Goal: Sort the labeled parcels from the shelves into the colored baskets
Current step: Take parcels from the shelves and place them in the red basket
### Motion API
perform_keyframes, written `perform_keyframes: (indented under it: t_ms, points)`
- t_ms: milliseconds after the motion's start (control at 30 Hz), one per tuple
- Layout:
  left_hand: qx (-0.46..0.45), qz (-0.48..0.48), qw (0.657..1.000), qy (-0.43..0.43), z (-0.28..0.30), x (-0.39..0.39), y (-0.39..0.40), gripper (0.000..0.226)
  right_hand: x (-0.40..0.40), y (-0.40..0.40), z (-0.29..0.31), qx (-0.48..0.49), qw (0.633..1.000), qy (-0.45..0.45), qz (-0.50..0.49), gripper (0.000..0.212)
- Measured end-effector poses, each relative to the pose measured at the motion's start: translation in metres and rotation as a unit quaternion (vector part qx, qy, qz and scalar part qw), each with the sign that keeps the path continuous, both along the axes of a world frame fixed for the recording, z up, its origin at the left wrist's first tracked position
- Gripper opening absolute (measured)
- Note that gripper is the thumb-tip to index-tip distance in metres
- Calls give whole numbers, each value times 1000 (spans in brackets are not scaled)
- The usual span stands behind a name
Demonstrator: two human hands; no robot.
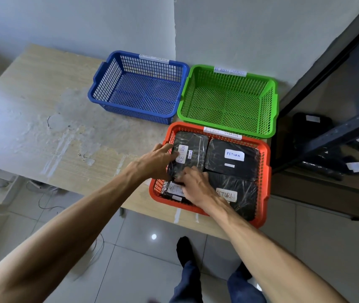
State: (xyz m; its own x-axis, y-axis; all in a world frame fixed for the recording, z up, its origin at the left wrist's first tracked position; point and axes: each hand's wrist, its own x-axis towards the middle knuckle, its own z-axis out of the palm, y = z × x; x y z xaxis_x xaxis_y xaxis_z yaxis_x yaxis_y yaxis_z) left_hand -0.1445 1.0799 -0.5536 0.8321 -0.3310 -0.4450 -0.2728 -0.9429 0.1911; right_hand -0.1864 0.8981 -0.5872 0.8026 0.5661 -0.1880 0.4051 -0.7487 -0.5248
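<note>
A worn wooden surface point(43, 119) carries three baskets — both hands, left point(156, 159) and right point(194, 184), grip one black parcel point(192, 149) in the red basket point(263, 171).

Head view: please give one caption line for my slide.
Both hands, left hand and right hand, settle a RETURN parcel into the red basket; blue basket and green basket hold nothing.

I see both hands on a parcel point(187, 156) in the red basket point(264, 171) | left hand point(157, 160) grips its edge | right hand point(192, 184) on near end | blue basket point(100, 84), green basket point(272, 99) behind
</note>
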Motion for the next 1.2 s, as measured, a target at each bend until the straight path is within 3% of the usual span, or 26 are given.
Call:
perform_keyframes:
  t_ms: [167, 400, 533, 633, 900, 1200]
  points:
    - [2, 43, 998, 35, -9, -19, -4, 116, 17, -12, 4, 5, 999, 51, 15, 36]
    - [-108, 81, 988, -79, -15, -34, 5, 66, 20, -35, 0, -20, 996, 0, 89, 46]
    - [-84, 86, 989, -89, -14, -38, -3, 34, 13, -38, -1, -47, 992, -34, 112, 44]
    - [-53, 81, 991, -95, -8, -39, -10, 26, 9, -36, 0, -46, 992, -53, 108, 41]
    - [0, 44, 995, -91, 3, -57, -1, 51, 2, -43, -2, 4, 997, -50, 54, 43]
    - [24, 46, 991, -119, -7, -62, -3, 49, -11, -40, -7, -18, 995, -89, 34, 46]
